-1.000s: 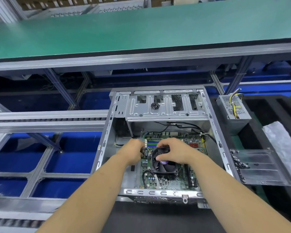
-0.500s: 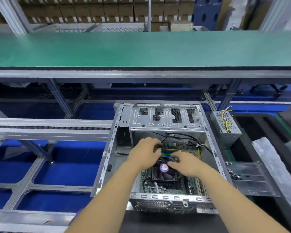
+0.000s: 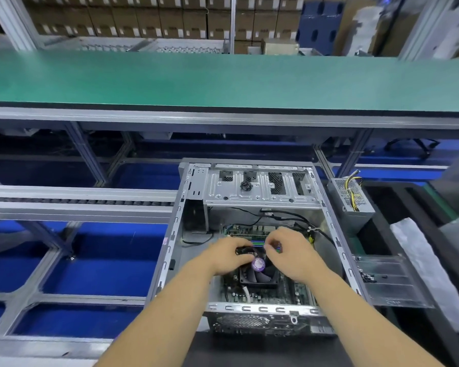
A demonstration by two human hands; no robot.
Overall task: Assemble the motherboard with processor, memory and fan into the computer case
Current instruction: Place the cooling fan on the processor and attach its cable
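We are pinching the fan's (image 3: 259, 271) far edge: left grip (image 3: 227, 256) and right grip (image 3: 289, 254) both clamped on it.

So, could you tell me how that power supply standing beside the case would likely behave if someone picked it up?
The power supply is a boxy perforated metal housing, so probably rigid and fairly heavy for its size. Its loose yellow and black cables would likely flop and snag. It stands tilted by the computer case, so a nudge might tip it.
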